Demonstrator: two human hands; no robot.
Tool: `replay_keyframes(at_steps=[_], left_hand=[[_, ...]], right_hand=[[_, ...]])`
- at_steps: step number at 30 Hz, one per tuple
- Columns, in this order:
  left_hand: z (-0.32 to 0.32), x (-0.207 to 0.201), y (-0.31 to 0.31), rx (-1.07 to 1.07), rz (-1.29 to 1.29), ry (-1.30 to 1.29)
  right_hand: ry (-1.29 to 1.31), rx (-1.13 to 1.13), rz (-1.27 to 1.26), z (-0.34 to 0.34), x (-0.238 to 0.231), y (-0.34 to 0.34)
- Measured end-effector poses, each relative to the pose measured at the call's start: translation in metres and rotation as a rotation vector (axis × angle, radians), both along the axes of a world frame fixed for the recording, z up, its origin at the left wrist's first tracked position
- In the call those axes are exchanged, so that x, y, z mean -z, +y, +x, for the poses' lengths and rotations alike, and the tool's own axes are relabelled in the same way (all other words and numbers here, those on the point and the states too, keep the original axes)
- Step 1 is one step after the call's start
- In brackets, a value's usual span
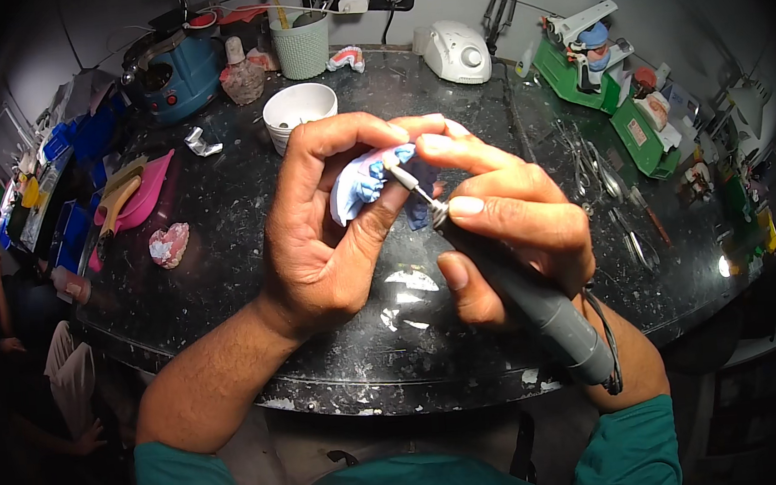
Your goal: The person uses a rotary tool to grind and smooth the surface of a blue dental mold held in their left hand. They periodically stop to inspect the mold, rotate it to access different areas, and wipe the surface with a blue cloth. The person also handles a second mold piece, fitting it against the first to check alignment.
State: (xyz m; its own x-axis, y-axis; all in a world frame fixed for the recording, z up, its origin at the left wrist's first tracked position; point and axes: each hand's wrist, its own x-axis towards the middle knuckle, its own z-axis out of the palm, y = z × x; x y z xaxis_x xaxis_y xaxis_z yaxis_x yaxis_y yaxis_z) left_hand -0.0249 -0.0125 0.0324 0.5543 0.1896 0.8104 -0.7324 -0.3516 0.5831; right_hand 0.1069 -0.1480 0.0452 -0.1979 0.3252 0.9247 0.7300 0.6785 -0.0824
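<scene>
My left hand [319, 239] is closed around a pale blue dental cast [354, 189], its thumb along the near side and its fingers behind. In my right hand [522, 209] lies a dark grey dental handpiece [525, 300], gripped like a pen, with its cable running back along the forearm. The handpiece's thin metal bur [407, 179] reaches the row of teeth on the cast; whether the tip touches cannot be told. My right fingertips rest at the cast's far edge. Part of the cast is hidden by my left fingers.
A white bowl [295, 104] stands just beyond my hands. Left are a pink dustpan [152, 193] with a brush and a pink-and-white cast [170, 246]. Metal hand tools [601, 175] lie right, near green boxes [644, 140]. Behind stand a blue machine [177, 81] and a white control unit [457, 53].
</scene>
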Motion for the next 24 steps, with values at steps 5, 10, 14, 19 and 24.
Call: replay_keyframes(at_steps=[5,10,14,19,24], left_hand=[[0.001,-0.001,-0.001,0.014,-0.009,-0.015],[0.005,0.0,-0.003,0.017,-0.004,-0.013],[0.005,0.002,0.0,0.019,-0.051,-0.014],[0.007,0.008,0.006,0.159,-0.439,0.104],[0.018,0.015,0.019,0.242,-0.824,0.181]], right_hand=[[0.019,0.009,0.002,-0.001,0.0,0.0],[0.055,0.026,-0.004,-0.002,0.0,-0.003],[0.013,0.018,-0.057,0.002,-0.005,-0.003],[0.515,0.303,-0.089,0.013,-0.007,-0.001],[0.915,0.685,-0.509,0.131,0.03,-0.012]])
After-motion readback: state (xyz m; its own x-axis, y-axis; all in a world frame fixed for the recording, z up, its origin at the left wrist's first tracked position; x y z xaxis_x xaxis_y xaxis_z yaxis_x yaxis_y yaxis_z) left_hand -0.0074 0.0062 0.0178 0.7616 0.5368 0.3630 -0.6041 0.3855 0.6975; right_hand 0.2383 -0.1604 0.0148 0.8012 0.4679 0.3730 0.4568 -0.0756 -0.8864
